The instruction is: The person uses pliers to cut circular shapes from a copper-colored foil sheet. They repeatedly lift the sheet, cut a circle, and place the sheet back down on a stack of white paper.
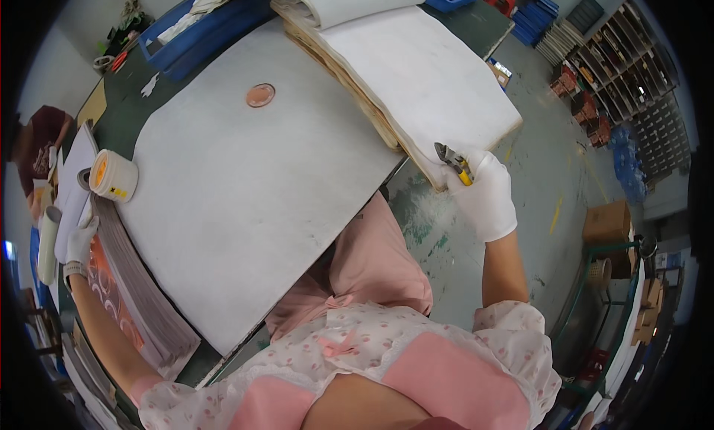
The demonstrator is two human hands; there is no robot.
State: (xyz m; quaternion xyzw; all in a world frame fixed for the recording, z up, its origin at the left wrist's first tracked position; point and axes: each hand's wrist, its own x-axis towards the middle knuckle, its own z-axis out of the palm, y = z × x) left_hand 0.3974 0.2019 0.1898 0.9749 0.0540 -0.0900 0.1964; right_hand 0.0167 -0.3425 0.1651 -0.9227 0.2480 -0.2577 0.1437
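My right hand (pixel 487 197), in a white glove, is closed around yellow-and-black-handled pliers (pixel 457 162). Their dark jaws point up and left, over the near right corner of a thick stack of white sheets (pixel 446 73). At the far left, my gloved left hand (pixel 82 240) rests by the edge of a stack of printed sheets (pixel 141 281); its fingers are small and partly hidden. Just above that hand stands a white tub (pixel 114 176) with an orange-and-yellow label. A flat copper-pink disc (pixel 260 95) lies on the large pale grey board (pixel 245 185) before me.
Blue bins (pixel 212 36) holding white cloth stand at the table's back left. Another person (pixel 41 144) is at the far left. To the right are the grey floor (pixel 532 133), a cardboard box (pixel 606 222), a green-framed cart (pixel 595 311) and a wall rack (pixel 625 51).
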